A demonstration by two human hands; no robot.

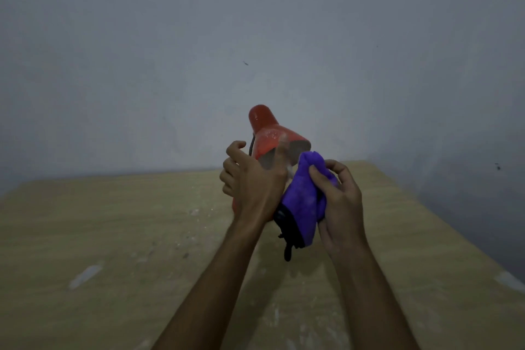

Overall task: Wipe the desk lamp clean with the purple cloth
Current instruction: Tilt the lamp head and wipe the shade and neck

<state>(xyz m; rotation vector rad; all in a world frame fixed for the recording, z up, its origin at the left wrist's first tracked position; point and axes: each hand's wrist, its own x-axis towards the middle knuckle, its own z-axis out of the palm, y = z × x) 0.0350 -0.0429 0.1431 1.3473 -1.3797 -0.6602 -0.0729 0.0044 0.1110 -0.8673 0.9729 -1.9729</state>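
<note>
Above a wooden table [113,221], the left hand [252,176] grips a red desk lamp [270,133]; the right hand [341,202] clutches a purple cloth [304,199] beside its shade. No readable writing.

Both bare forearms are stretched forward from the bottom edge, wrists close together. The left hand [251,179] is seen from the back, fingers curled and thumb raised — closed around the lamp [272,133]. The right hand [339,202] is clenched on the cloth [304,202], fingers folded over its top.
</note>
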